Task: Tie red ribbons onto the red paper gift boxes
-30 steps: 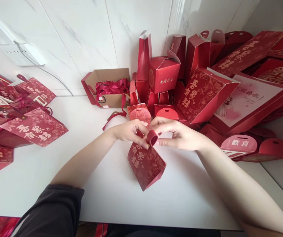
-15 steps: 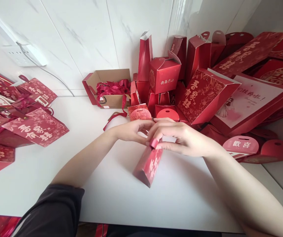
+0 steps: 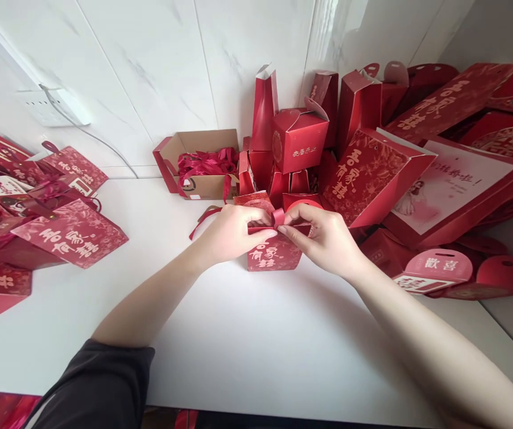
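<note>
A red paper bag point(image 3: 274, 255) with pale characters stands on the white table, its printed front toward me. At its top edge sits a loop of red ribbon point(image 3: 278, 217). My left hand point(image 3: 233, 233) pinches the left side of the bag's top at the ribbon, thumb in front. From the right, my right hand point(image 3: 321, 235) pinches the top edge and ribbon with thumb and forefinger. The fingertips of both hands nearly meet below the loop. My fingers partly hide the ribbon's ends.
An open cardboard box point(image 3: 207, 179) of dark red ribbon stands by the wall. Red gift boxes point(image 3: 301, 140) and bags pile up at the back right. Finished-looking bags point(image 3: 75, 232) lie at the left. A socket point(image 3: 55, 107) with a cable is on the wall.
The bag has turned from a slanted, tilted pose to face me upright. My left hand has come round to its left side, and my right hand has shifted slightly right.
</note>
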`<action>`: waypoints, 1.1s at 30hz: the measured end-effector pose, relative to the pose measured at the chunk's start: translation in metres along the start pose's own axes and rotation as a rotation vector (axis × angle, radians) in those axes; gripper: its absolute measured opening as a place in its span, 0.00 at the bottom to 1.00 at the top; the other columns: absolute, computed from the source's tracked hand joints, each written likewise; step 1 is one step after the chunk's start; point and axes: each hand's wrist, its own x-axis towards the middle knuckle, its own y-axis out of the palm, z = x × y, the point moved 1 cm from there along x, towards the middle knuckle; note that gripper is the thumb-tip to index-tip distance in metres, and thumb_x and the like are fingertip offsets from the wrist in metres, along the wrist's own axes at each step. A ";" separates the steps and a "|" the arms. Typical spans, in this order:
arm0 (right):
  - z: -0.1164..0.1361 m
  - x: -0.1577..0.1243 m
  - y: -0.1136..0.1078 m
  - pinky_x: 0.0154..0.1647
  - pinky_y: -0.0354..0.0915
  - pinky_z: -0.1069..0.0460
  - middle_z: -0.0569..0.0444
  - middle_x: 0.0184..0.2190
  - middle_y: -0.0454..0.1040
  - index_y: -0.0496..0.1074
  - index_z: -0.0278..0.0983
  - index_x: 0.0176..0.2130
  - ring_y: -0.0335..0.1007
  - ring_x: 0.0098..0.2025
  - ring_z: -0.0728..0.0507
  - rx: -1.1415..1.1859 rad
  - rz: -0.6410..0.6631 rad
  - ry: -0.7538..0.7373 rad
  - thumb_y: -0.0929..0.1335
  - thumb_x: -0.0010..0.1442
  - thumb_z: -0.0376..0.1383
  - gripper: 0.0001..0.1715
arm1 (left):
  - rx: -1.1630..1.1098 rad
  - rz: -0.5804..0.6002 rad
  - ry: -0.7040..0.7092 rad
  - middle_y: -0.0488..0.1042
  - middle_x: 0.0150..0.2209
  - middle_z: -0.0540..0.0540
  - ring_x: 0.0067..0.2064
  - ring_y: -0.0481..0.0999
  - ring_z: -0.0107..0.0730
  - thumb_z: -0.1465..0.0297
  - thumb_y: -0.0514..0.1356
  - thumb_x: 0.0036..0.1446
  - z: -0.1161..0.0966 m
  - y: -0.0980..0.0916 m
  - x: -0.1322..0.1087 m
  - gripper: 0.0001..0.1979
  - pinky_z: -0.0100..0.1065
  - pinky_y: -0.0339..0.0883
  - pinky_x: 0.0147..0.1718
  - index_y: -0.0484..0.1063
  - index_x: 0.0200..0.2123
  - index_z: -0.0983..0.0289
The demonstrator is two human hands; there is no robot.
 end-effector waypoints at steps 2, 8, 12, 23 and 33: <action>-0.001 0.000 -0.001 0.33 0.63 0.52 0.55 0.31 0.74 0.70 0.38 0.34 0.68 0.32 0.47 0.021 0.015 0.019 0.67 0.62 0.35 0.04 | 0.009 -0.011 0.004 0.77 0.30 0.51 0.30 0.72 0.31 0.66 0.61 0.57 0.002 0.004 0.001 0.08 0.30 0.63 0.29 0.78 0.33 0.63; -0.002 0.003 -0.007 0.35 0.63 0.52 0.55 0.32 0.74 0.70 0.38 0.34 0.68 0.33 0.46 0.003 0.015 0.017 0.67 0.62 0.34 0.03 | 0.075 -0.047 0.072 0.67 0.23 0.47 0.25 0.62 0.24 0.68 0.59 0.59 0.003 0.009 0.006 0.08 0.29 0.56 0.25 0.75 0.30 0.64; -0.005 0.005 -0.005 0.34 0.62 0.53 0.56 0.32 0.74 0.70 0.38 0.34 0.68 0.32 0.47 0.025 0.027 0.015 0.67 0.62 0.34 0.03 | 0.112 -0.032 0.127 0.61 0.21 0.46 0.23 0.56 0.23 0.68 0.58 0.59 0.010 0.012 0.010 0.10 0.29 0.51 0.23 0.71 0.26 0.65; -0.010 0.006 -0.009 0.37 0.65 0.53 0.55 0.35 0.75 0.70 0.38 0.37 0.70 0.36 0.46 -0.010 0.079 -0.069 0.66 0.62 0.31 0.03 | 0.110 -0.049 0.115 0.65 0.21 0.46 0.23 0.59 0.23 0.67 0.58 0.59 0.014 0.015 0.012 0.10 0.29 0.53 0.24 0.72 0.28 0.66; -0.021 0.005 0.001 0.37 0.68 0.51 0.54 0.35 0.76 0.69 0.38 0.37 0.72 0.35 0.46 -0.131 -0.033 -0.206 0.69 0.59 0.29 0.06 | 0.035 0.008 0.070 0.63 0.21 0.46 0.25 0.59 0.23 0.66 0.57 0.61 0.018 0.011 0.015 0.12 0.29 0.54 0.25 0.74 0.29 0.66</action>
